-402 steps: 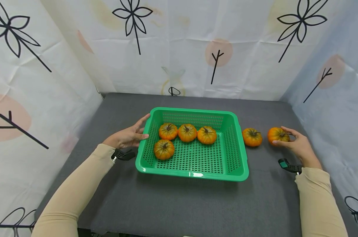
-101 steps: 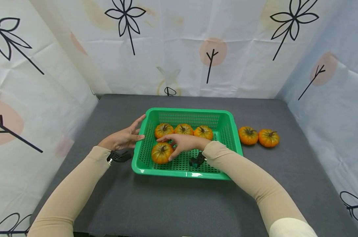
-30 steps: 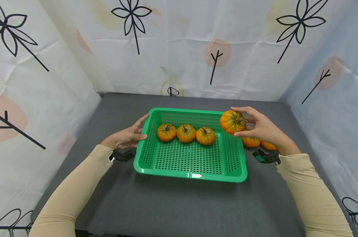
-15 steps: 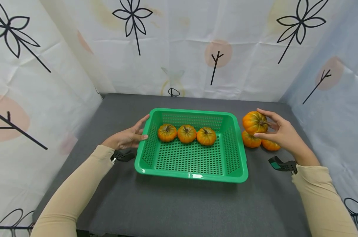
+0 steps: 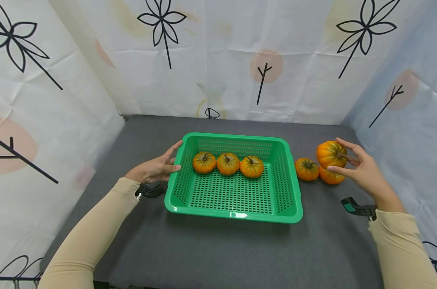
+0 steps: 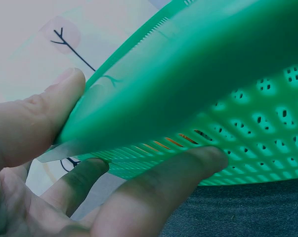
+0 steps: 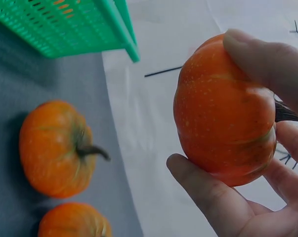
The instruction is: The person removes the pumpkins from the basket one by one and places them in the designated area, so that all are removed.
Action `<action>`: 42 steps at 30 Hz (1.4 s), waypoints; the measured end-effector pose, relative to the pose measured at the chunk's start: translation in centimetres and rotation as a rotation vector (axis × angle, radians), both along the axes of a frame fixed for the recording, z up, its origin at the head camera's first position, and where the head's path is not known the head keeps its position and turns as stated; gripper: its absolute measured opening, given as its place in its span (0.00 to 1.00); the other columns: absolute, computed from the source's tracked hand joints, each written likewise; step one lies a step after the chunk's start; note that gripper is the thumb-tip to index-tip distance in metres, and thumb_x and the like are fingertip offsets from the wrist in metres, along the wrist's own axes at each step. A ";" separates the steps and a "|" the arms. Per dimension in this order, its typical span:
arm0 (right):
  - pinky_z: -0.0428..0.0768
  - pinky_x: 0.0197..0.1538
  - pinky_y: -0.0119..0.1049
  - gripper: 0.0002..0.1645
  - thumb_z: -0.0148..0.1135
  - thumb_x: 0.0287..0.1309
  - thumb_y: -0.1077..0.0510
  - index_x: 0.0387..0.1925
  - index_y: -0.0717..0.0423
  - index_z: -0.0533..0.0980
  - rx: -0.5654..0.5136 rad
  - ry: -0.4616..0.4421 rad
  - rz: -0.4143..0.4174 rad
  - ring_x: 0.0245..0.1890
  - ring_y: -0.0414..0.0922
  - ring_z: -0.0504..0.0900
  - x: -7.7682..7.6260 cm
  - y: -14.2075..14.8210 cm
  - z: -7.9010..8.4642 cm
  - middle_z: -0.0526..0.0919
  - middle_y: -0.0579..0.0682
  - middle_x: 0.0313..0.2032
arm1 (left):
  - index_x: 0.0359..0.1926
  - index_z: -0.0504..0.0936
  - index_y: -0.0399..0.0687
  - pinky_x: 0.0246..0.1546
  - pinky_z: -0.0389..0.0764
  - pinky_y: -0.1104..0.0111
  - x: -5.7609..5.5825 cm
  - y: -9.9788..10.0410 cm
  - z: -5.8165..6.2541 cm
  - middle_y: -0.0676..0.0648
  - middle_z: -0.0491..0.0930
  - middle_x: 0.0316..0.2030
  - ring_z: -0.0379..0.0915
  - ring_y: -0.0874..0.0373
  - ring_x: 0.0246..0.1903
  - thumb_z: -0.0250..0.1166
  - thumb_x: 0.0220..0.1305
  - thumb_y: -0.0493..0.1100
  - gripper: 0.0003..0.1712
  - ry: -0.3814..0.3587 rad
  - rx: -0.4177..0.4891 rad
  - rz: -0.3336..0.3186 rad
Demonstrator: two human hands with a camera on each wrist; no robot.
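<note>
My right hand [image 5: 362,170] pinches a small orange pumpkin [image 5: 330,154] between thumb and fingers. In the right wrist view, that held pumpkin [image 7: 225,113] is clear of the table, its dark stem toward the palm. Two more pumpkins lie right of the basket: one [image 5: 306,169] beside its wall, the other [image 5: 331,176] partly hidden below the held one. My left hand [image 5: 155,166] grips the left rim of the green plastic basket [image 5: 232,216], thumb on the rim and fingers [image 6: 163,187] beneath against the slotted wall. Three pumpkins [image 5: 228,163] sit in a row inside the basket.
The grey table [image 5: 204,253] carries the basket near its middle. Patterned white cloth [image 5: 218,60] walls it in at the back and both sides. The basket's right wall [image 5: 293,180] stands close to the nearest loose pumpkin.
The fourth pumpkin has left the basket's front left in my right hand. It has been carried over the right rim, rightward above the two loose pumpkins. My left hand stays on the rim.
</note>
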State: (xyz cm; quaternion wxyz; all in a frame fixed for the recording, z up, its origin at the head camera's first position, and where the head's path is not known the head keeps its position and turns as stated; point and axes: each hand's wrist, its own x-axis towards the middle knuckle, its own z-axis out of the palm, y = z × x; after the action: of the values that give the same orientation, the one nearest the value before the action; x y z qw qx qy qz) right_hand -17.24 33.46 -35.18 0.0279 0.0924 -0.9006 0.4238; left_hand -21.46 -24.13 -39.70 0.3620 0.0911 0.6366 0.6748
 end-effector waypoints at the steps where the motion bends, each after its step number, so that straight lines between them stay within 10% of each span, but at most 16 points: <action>1: 0.62 0.52 0.06 0.48 0.69 0.57 0.58 0.74 0.36 0.56 -0.001 0.001 -0.007 0.71 0.34 0.53 0.1 0.3 -0.2 0.54 0.37 0.73 | 0.73 0.27 0.83 0.52 0.77 0.43 0.0 0.0 0.0 0.40 0.38 0.76 0.72 0.39 0.59 0.57 0.70 0.33 0.57 0.000 0.001 -0.001; 7: 0.71 0.44 0.10 0.47 0.67 0.59 0.59 0.74 0.36 0.54 -0.029 -0.030 -0.049 0.60 0.30 0.66 0.5 1.9 -1.1 0.52 0.42 0.73 | 0.73 0.27 0.83 0.52 0.78 0.43 0.0 0.0 0.1 0.41 0.38 0.76 0.74 0.41 0.57 0.58 0.69 0.33 0.58 -0.008 0.003 0.005; 14: 0.69 0.40 0.08 0.48 0.65 0.61 0.54 0.75 0.30 0.50 -0.029 -0.112 -0.117 0.67 0.73 0.52 1.0 3.7 -1.8 0.45 0.42 0.75 | 0.73 0.27 0.84 0.52 0.78 0.44 0.0 0.0 0.1 0.41 0.37 0.76 0.75 0.42 0.56 0.56 0.70 0.33 0.57 -0.015 0.001 0.012; 30: 0.69 0.46 0.12 0.50 0.64 0.62 0.46 0.75 0.30 0.43 -0.066 -0.216 -0.299 0.73 0.63 0.45 0.8 6.9 -4.4 0.40 0.48 0.77 | 0.73 0.27 0.84 0.51 0.77 0.42 0.0 0.0 0.2 0.40 0.36 0.76 0.74 0.41 0.57 0.56 0.70 0.33 0.57 -0.007 0.009 0.004; 42: 0.74 0.32 0.12 0.52 0.65 0.61 0.49 0.77 0.48 0.44 -0.145 -0.229 -0.370 0.73 0.61 0.43 -0.4 8.0 -6.3 0.37 0.59 0.76 | 0.73 0.27 0.83 0.51 0.77 0.43 0.0 0.0 0.1 0.40 0.37 0.76 0.75 0.42 0.56 0.56 0.70 0.33 0.56 -0.004 0.011 -0.002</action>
State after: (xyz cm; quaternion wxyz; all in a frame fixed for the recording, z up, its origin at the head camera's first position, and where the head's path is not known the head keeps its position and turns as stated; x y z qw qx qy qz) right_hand -17.68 41.45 -41.48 0.0092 -0.1253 -0.8666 0.4830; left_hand -21.47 -24.16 -39.63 0.3635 0.0926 0.6321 0.6780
